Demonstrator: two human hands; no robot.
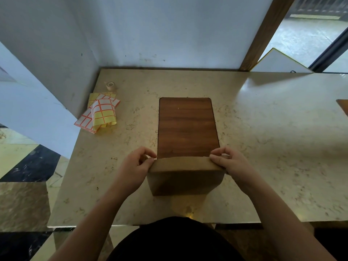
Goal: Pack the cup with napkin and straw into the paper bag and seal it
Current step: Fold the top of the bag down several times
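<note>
Nearest the camera, two bare forearms reach forward over the near edge of a beige, speckled stone-look table (263,147). Between them stands a brown paper bag (185,180), upright on the table close to that edge, its top folded over into a flat flap that curves away from the viewer. The left hand (136,166) pinches the left end of this fold, thumb and fingers pressed together on the paper; the right hand (228,163) pinches the right end in the same way, fingers clamped on the fold's corner. The bag's mouth is closed by the fold, so what lies inside cannot be seen. Just beyond the bag, a dark wood-grain rectangular panel (187,127) lies flush in the tabletop. Farther off to the left, near the table's edge, lies a loose pile of sticker sheets (99,114), yellow and white with orange grid lines, some curled. Behind them sits a small pale roll of tape (110,85), close to the grey-white wall (150,31).
</note>
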